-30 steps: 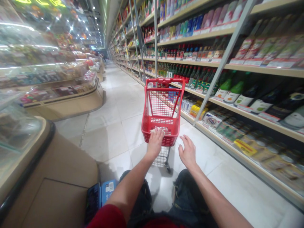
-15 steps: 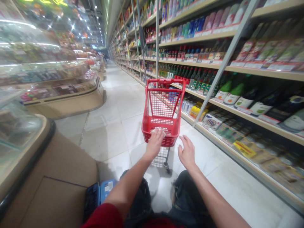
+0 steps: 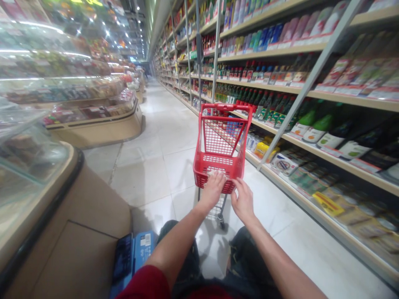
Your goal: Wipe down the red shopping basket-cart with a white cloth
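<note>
A red shopping cart [image 3: 222, 160] with a plastic basket and a wire frame below stands in front of my knees. My left hand [image 3: 213, 190] reaches over the basket's near edge, its fingers held together. A small pale, crumpled piece [image 3: 215, 172] shows past those fingertips. It looks like tissue or cloth, but blur and the hand hide most of it. Beside it, my right hand [image 3: 242, 200] is open with fingers slightly bent. Its fingertips overlap the basket's near right corner; whether they touch it I cannot tell.
Shelves of bottles [image 3: 307, 120] and cans line the right side. A rounded counter [image 3: 93, 199] with glass panels stands close on the left, with a blue box [image 3: 144, 247] by its base. Farther along is a display stand [image 3: 102, 131]. A tiled aisle [image 3: 156, 124] runs ahead.
The view has shifted slightly left, so the cart appears farther right. My right hand has come nearer to my left hand and to the basket's corner.
</note>
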`<state>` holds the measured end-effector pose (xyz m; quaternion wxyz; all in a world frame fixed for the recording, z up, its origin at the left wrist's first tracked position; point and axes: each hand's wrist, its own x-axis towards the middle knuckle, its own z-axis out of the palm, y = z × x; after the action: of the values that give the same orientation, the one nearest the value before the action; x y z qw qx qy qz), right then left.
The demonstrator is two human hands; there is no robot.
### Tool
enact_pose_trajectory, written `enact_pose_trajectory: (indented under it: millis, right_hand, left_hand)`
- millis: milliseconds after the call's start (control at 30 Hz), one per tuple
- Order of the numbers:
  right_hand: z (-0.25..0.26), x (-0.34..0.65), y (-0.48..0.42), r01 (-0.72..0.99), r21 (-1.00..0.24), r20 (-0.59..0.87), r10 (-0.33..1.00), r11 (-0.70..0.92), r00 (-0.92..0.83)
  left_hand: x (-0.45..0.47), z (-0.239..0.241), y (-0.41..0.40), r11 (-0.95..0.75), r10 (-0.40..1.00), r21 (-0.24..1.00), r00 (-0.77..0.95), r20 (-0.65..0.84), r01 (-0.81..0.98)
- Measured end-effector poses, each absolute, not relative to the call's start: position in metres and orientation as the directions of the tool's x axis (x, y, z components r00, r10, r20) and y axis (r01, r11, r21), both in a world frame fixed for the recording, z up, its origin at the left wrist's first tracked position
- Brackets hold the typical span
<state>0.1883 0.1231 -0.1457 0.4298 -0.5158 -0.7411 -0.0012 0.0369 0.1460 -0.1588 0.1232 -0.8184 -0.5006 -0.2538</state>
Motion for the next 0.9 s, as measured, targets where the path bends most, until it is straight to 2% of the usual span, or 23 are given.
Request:
enact_pose_trajectory:
  millis: [200,367,533,600,700,800,900]
  right_hand:
    - [-0.148,0.188,0.120,0.758,-0.457,0.623,0.776,0.466,-0.101]
    - [-0.147,0.186,0.115,0.760,-0.434,0.620,0.772,0.484,-0.137]
    - [-0.167,0.196,0.097,0.785,-0.413,0.608,0.781,0.462,-0.140]
    - [-0.176,0.201,0.090,0.794,-0.394,0.595,0.787,0.463,-0.164]
    - [-0.179,0.205,0.084,0.794,-0.391,0.566,0.802,0.466,-0.192]
    - [-0.174,0.204,0.083,0.782,-0.422,0.558,0.811,0.458,-0.174]
    - [-0.170,0.198,0.081,0.765,-0.447,0.561,0.811,0.464,-0.164]
  left_hand:
    - [-0.029,-0.156,0.153,-0.260,0.789,0.162,0.112,0.605,0.952]
    - [-0.012,-0.172,0.146,-0.369,0.737,0.152,0.189,0.649,0.917]
    - [-0.002,-0.210,0.134,-0.426,0.641,0.158,0.174,0.747,0.891]
    - [-0.003,-0.229,0.130,-0.416,0.661,0.176,0.164,0.732,0.892]
    - [-0.003,-0.251,0.121,-0.397,0.766,0.208,0.199,0.611,0.894]
    - [-0.005,-0.251,0.110,-0.433,0.796,0.197,0.271,0.541,0.880]
    - [-0.003,-0.225,0.105,-0.473,0.718,0.168,0.268,0.642,0.865]
